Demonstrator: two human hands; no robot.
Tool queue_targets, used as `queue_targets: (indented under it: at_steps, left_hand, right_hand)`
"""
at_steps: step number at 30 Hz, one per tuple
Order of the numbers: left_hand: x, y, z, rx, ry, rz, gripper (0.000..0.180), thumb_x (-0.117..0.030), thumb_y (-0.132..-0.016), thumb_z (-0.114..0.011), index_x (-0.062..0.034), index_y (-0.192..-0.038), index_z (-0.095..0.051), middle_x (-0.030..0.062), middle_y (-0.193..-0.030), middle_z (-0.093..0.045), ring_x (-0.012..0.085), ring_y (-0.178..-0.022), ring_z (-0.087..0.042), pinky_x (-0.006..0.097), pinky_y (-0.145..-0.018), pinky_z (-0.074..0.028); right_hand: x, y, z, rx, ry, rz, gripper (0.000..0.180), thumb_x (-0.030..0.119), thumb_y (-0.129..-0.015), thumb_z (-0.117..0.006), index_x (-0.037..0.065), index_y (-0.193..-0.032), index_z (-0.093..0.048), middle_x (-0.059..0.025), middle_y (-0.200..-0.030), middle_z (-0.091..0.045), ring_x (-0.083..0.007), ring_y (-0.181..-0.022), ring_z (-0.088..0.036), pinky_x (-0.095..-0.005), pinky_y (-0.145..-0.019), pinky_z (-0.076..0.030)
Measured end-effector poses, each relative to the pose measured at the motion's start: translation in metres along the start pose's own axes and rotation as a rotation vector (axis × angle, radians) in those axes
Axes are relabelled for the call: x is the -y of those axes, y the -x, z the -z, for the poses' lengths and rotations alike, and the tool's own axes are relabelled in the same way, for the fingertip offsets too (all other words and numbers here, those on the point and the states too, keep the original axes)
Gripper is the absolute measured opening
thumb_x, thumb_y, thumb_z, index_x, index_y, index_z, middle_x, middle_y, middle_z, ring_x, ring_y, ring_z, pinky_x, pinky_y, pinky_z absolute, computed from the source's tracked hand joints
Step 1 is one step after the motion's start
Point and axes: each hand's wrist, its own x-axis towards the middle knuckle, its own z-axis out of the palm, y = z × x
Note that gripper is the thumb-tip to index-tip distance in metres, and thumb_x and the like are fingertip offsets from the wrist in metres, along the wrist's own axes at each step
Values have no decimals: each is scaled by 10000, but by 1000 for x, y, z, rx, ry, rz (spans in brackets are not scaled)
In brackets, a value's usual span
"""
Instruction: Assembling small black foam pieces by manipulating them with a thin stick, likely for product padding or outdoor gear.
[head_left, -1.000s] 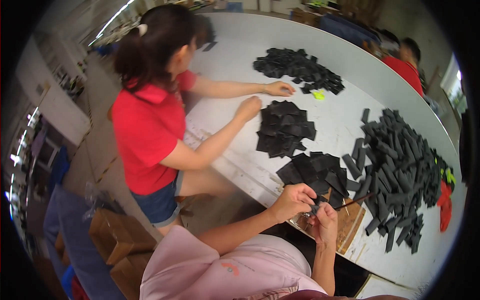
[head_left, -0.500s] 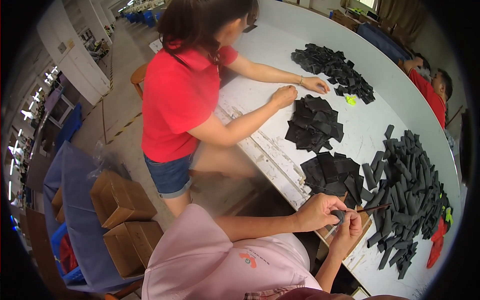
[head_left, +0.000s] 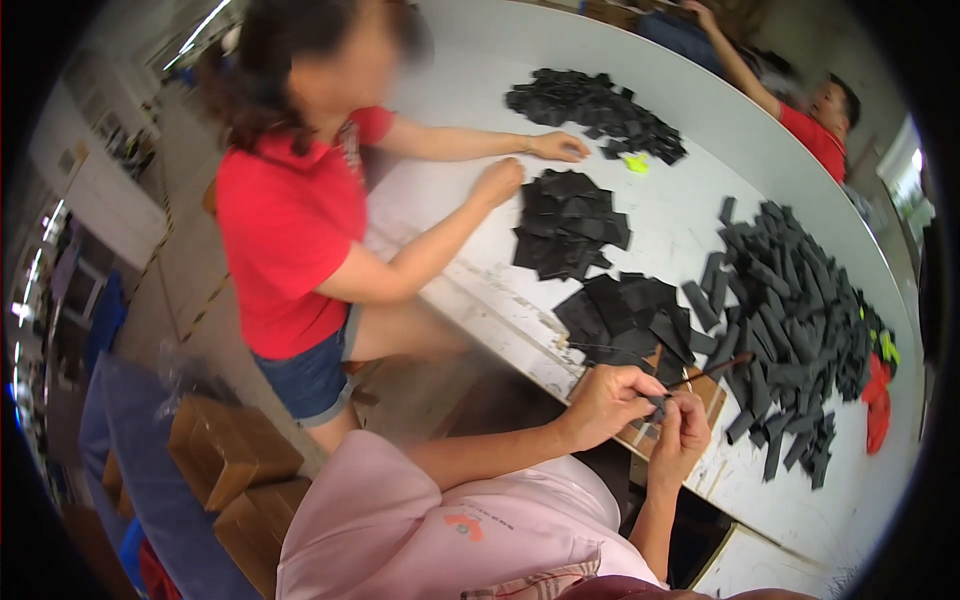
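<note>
Two hands close in on one small grey piece

Nearest of all, a pink shirt [head_left: 370, 520] fills the lower edge, and out past it come the bare forearms. Left hand [head_left: 603, 410] and right hand [head_left: 683, 430] meet just over the edge of the white surface [head_left: 480, 252], both pinching the small grey piece [head_left: 657, 405] between thumbs and fingertips! And look at the change: half a second ago its rounded face showed plainly; now the fingers cover most of it. That suggests fine fingertip work in progress rather than a release, though the exact action is hidden.

Just beyond, a thin dark stick [head_left: 717, 370] slants away from the fingers; whether either hand grips it, I cannot tell. Beneath it sits a wooden board [head_left: 712, 400]. Next, the near pile of flat black pieces [head_left: 630, 320], and to its right the big heap of dark-grey rolls [head_left: 785, 320].

Further up, the middle black pile [head_left: 570, 225], with the hands of a co-worker in red [head_left: 290, 230] resting near it; that head has turned this way, blurred. Then the yellow-green scrap [head_left: 636, 162], the far black pile [head_left: 595, 112] and, past the barrier, another person in red [head_left: 815, 140], one arm now raised!
</note>
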Motion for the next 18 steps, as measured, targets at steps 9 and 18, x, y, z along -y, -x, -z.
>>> queue_targets:
  at_steps: [9, 18]
  left_hand:
    - [2, -11, 3, 159, 325, 360, 110, 46, -739, -545, 6, -840, -527, 53, -720, -566, 32, -523, -481, 143, -399, -330]
    - [-44, -37, -49, 739, 794, 564, 433, -127, -786, -582, 11, -1143, -378, 78, -942, -555, -11, -353, -376, 128, -319, -268]
  right_hand:
    - [4, 3, 22, 46, -173, -168, 210, 146, -803, -559, 14, -671, -461, -23, -701, -427, -90, -604, -380, -204, -524, -295]
    - [60, -31, 51, 2, -151, 66, 205, 153, -820, -528, 18, -677, -470, -5, -662, -419, -80, -599, -364, -200, -548, -279]
